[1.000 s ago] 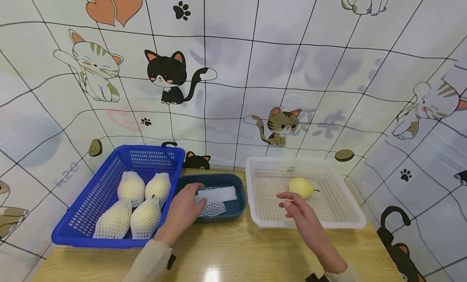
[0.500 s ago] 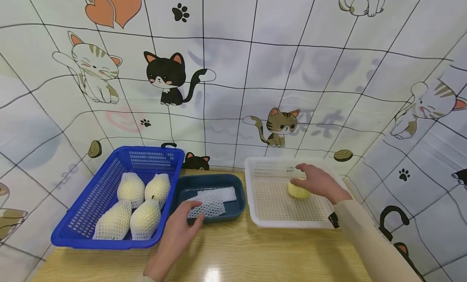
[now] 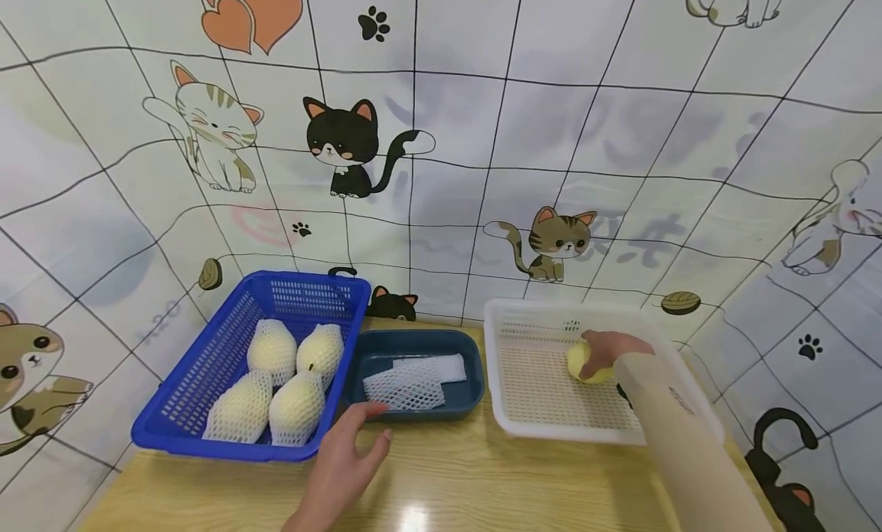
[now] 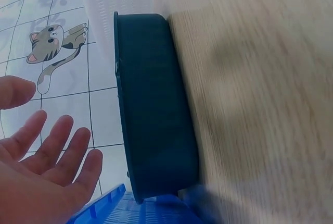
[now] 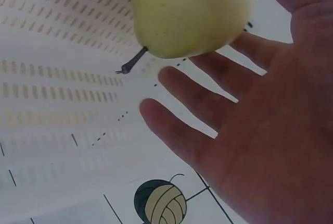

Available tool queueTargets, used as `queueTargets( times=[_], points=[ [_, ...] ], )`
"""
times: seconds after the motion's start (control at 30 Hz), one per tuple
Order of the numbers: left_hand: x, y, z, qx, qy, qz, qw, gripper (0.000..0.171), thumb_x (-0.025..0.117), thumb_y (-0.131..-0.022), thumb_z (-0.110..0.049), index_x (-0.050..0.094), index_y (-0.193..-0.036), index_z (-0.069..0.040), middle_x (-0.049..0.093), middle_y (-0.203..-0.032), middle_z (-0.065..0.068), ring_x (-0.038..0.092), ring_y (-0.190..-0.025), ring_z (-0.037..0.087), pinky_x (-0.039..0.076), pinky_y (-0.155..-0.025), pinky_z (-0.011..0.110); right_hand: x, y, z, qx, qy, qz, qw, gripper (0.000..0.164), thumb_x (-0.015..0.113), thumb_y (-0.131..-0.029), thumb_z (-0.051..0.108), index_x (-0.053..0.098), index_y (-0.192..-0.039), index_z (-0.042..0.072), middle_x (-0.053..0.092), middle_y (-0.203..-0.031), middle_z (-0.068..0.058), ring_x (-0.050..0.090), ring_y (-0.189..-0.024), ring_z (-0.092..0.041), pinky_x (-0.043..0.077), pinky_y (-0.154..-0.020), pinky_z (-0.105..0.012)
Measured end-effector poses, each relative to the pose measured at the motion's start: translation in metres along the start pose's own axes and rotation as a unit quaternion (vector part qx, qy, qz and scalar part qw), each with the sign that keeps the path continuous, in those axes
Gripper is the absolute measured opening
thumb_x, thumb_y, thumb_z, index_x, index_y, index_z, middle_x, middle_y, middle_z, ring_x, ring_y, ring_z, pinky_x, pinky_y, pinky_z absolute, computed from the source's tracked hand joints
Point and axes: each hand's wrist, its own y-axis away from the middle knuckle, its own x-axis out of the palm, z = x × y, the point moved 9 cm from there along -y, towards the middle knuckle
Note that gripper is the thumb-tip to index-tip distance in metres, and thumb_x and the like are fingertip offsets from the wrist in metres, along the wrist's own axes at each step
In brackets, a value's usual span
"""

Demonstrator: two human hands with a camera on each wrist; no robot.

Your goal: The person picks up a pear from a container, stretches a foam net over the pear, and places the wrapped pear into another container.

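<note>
A yellow-green pear [image 3: 577, 361] with a dark stem lies in the white basket [image 3: 572, 431]. My right hand [image 3: 612, 348] holds this pear, thumb on the near side; the right wrist view shows the fingers [image 5: 177, 130] curving behind the fruit [image 5: 192, 15]. My left hand [image 3: 344, 459] is over the table by the front of the dark teal tray [image 3: 441, 414], its fingers relaxed and nothing in its grasp. White foam nets [image 3: 406, 386] lie flat in that tray. In the left wrist view, the palm and loosely bent fingers [image 4: 57, 146] are beside the tray's wall [image 4: 156, 104].
On the left stands a blue basket [image 3: 227, 449] holding several pears [image 3: 241, 406] in white foam nets. The teal tray sits between the two baskets. Behind the wooden table [image 3: 441, 478] hangs a cat-patterned white sheet [image 3: 448, 134].
My right hand has reached over the white basket and taken hold of the pear. My left hand has drawn back from above the teal tray to the table in front of it.
</note>
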Motion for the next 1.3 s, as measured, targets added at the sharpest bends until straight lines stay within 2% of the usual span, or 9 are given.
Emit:
queueTargets(
  times=[0.13, 0.27, 0.43, 0.53, 0.67, 0.87, 1.03, 1.2, 1.3],
  points=[
    [0.005, 0.002, -0.007, 0.014, 0.014, 0.000, 0.9998, 0.034, 0.079, -0.087, -0.004, 0.071, -0.117, -0.017, 0.069, -0.116, -0.010, 0.066, -0.108, 0.015, 0.056, -0.089, 0.041, 0.004, -0.003, -0.017, 0.047, -0.020, -0.002, 0.999, 0.104, 0.094, -0.072, 0.032, 0.039, -0.157, 0.007, 0.041, -0.153, -0.031, 0.047, -0.129, -0.053, 0.044, -0.097, -0.067],
    [0.008, 0.002, -0.009, 0.011, 0.019, 0.006, 0.9997, 0.034, 0.079, -0.087, -0.004, 0.071, -0.118, -0.017, 0.069, -0.116, -0.011, 0.066, -0.108, 0.014, 0.055, -0.089, 0.040, 0.005, -0.003, -0.023, 0.057, -0.020, -0.014, 0.998, 0.104, 0.097, -0.068, 0.029, 0.044, -0.154, 0.006, 0.048, -0.148, -0.030, 0.052, -0.122, -0.048, 0.044, -0.098, -0.066],
    [0.011, 0.000, -0.010, 0.009, 0.019, 0.012, 0.9997, 0.032, 0.079, -0.088, -0.004, 0.071, -0.117, -0.015, 0.069, -0.115, -0.010, 0.067, -0.106, 0.017, 0.055, -0.087, 0.039, 0.000, 0.003, -0.019, 0.016, 0.020, -0.033, 0.999, 0.085, 0.089, -0.073, 0.030, 0.051, -0.145, 0.002, 0.064, -0.120, -0.021, 0.057, -0.095, -0.034, 0.049, -0.080, -0.053],
    [0.012, -0.001, -0.009, 0.009, 0.021, 0.013, 0.9996, 0.032, 0.079, -0.088, -0.004, 0.071, -0.116, -0.016, 0.069, -0.114, -0.009, 0.067, -0.105, 0.020, 0.055, -0.086, 0.039, -0.009, 0.011, -0.010, -0.018, 0.028, -0.045, 0.998, 0.072, 0.082, -0.074, 0.030, 0.054, -0.134, 0.003, 0.062, -0.104, -0.015, 0.054, -0.086, -0.030, 0.046, -0.070, -0.048],
    [0.010, -0.003, -0.008, 0.009, 0.024, 0.010, 0.9996, 0.033, 0.080, -0.087, -0.002, 0.071, -0.115, -0.017, 0.069, -0.114, -0.007, 0.067, -0.104, 0.020, 0.056, -0.086, 0.043, -0.024, 0.026, 0.012, -0.081, 0.010, -0.057, 0.995, 0.065, 0.079, -0.075, 0.030, 0.055, -0.128, 0.003, 0.055, -0.104, -0.016, 0.052, -0.085, -0.030, 0.045, -0.068, -0.047],
    [0.011, -0.003, -0.006, 0.000, 0.022, 0.016, 0.9996, 0.031, 0.079, -0.088, -0.003, 0.071, -0.116, -0.015, 0.069, -0.115, -0.006, 0.066, -0.106, 0.019, 0.056, -0.086, 0.042, -0.039, 0.061, 0.054, -0.174, -0.054, -0.099, 0.978, 0.079, 0.077, -0.080, 0.027, 0.041, -0.142, -0.006, 0.058, -0.107, -0.016, 0.055, -0.085, -0.026, 0.047, -0.068, -0.040],
    [0.014, -0.003, -0.006, 0.002, 0.031, 0.020, 0.9993, 0.031, 0.079, -0.088, -0.003, 0.071, -0.116, -0.014, 0.069, -0.115, -0.005, 0.066, -0.106, 0.020, 0.057, -0.085, 0.044, -0.037, 0.103, 0.087, -0.218, -0.121, -0.120, 0.961, 0.077, 0.077, -0.083, 0.029, 0.037, -0.140, -0.001, 0.061, -0.100, -0.011, 0.057, -0.079, -0.023, 0.049, -0.066, -0.037],
    [0.016, -0.004, -0.007, 0.013, 0.033, 0.019, 0.9992, 0.031, 0.079, -0.088, -0.004, 0.071, -0.117, -0.013, 0.069, -0.115, -0.005, 0.066, -0.106, 0.018, 0.057, -0.085, 0.045, -0.035, 0.150, 0.122, -0.285, -0.103, -0.170, 0.938, 0.069, 0.082, -0.078, 0.028, 0.051, -0.136, 0.006, 0.057, -0.115, -0.010, 0.057, -0.087, -0.020, 0.051, -0.070, -0.037],
    [0.018, -0.003, -0.007, 0.002, 0.051, 0.024, 0.9984, 0.030, 0.078, -0.089, -0.004, 0.071, -0.117, -0.011, 0.070, -0.115, -0.004, 0.066, -0.106, 0.018, 0.057, -0.086, 0.043, -0.028, 0.173, 0.139, -0.310, -0.080, -0.193, 0.927, 0.067, 0.084, -0.078, 0.030, 0.055, -0.136, 0.011, 0.057, -0.119, -0.006, 0.057, -0.091, -0.016, 0.052, -0.074, -0.035]
  ],
)
